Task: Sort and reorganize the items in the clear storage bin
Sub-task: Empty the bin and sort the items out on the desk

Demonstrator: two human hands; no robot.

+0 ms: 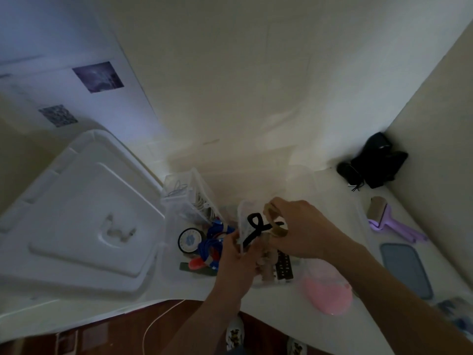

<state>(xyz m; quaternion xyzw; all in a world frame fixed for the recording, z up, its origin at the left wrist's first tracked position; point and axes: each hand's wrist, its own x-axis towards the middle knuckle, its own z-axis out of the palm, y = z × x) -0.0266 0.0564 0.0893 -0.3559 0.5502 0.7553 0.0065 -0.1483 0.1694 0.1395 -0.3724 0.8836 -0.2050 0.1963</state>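
While both hands work over the clear plastic storage bin (167,221) near the front edge of the white desk (256,98), the head view shows the left hand (238,254) curled round a small white perforated plastic basket (243,226), gripping its near side. Just beside it, the right hand (299,226) pinches a beige plastic hair claw clip (275,222) between thumb and fingers. Across the basket and the clip lies a black fuzzy looped hair tie (256,228); which hand carries it I cannot tell.

Inside the bin, left of the hands, sit a round black roll of tape with a blue flower print (190,242), a tangle of blue cord (217,242) and a red-orange rounded piece (195,265). Toward the bin's back stands a clear ribbed plastic organiser holding white cables (189,196). Under the hands a black comb-like strip (284,267) shows.

Left of the bin, on the desk, the large white bin lid (84,213) lies flat. At the front edge, right of the hands, sits a pink rounded pouch (327,290). Along the right edge lie a grey-blue rectangular lid (404,270) and a lilac lint roller (391,221), and in the far right corner rests a black bundle with cords (373,162).

Below the desk's front edge are a thin white cable (158,321) and patterned shoes (235,334) on a reddish floor (115,329).
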